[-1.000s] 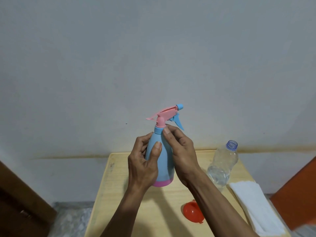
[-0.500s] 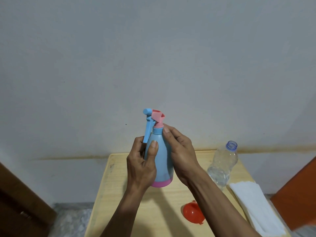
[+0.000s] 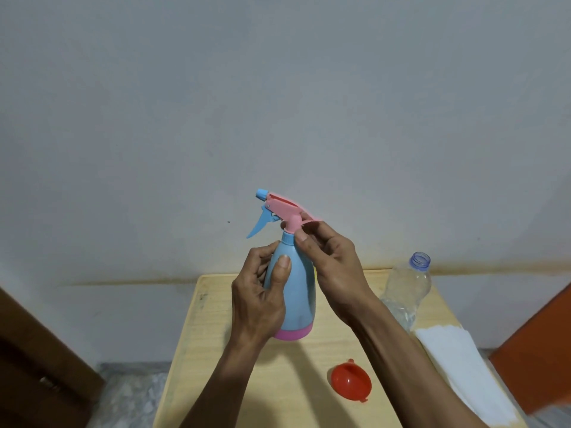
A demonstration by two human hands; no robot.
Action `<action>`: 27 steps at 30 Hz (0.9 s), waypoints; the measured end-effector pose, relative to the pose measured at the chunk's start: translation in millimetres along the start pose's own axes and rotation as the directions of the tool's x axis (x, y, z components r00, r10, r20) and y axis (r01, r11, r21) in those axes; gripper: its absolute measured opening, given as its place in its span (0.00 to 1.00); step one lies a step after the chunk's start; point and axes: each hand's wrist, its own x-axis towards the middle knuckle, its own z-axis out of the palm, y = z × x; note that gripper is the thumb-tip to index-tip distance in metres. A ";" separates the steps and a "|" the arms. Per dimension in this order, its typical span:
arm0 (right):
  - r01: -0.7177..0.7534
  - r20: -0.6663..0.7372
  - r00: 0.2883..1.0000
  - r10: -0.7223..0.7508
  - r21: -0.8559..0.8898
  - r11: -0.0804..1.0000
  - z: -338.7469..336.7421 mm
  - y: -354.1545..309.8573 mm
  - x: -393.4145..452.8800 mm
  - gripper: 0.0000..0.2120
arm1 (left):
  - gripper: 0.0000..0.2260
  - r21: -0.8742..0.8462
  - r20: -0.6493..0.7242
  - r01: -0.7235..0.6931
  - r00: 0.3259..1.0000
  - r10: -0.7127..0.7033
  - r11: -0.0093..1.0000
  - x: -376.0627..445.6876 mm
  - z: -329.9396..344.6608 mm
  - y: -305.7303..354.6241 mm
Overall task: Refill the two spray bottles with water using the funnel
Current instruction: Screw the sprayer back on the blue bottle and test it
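A light blue spray bottle (image 3: 295,291) with a pink base is held upright above the small wooden table (image 3: 216,350). My left hand (image 3: 258,299) wraps around the bottle's body. My right hand (image 3: 332,262) pinches the pink neck of its spray head (image 3: 282,208), whose blue nozzle and trigger point left. A red funnel (image 3: 350,384) lies on its side on the table near my right forearm. Only one spray bottle is in view.
A clear, uncapped plastic water bottle (image 3: 408,288) holding a little water stands at the table's right. A folded white cloth (image 3: 460,369) lies at the right front edge. A grey wall is close behind; dark wood stands at the left and an orange surface at the right.
The spray head has turned round on the bottle: its nozzle pointed right, then toward the wall, and now points left. My right fingers have shifted up to the pink neck.
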 end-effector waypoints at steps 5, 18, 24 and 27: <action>0.022 -0.035 0.999 -0.024 -0.055 0.998 -3.5 -1.8 3.6 0.08 | 0.22 0.032 -0.002 -0.039 0.999 0.039 0.999 -2.5 1.4 -1.8; -0.048 -0.097 0.994 0.045 -0.031 0.998 -11.5 3.3 10.3 0.11 | 0.13 0.072 0.007 -0.056 0.998 0.056 0.996 -6.4 5.5 -10.0; -0.066 0.023 0.997 0.068 -0.083 0.994 -4.0 -4.9 12.5 0.13 | 0.15 0.042 0.049 -0.046 0.998 0.044 0.998 -12.5 4.0 -12.4; -0.088 0.060 0.993 0.098 -0.160 0.983 5.3 -7.1 9.9 0.07 | 0.14 0.026 0.070 -0.064 0.996 0.063 0.998 -18.9 3.2 -16.2</action>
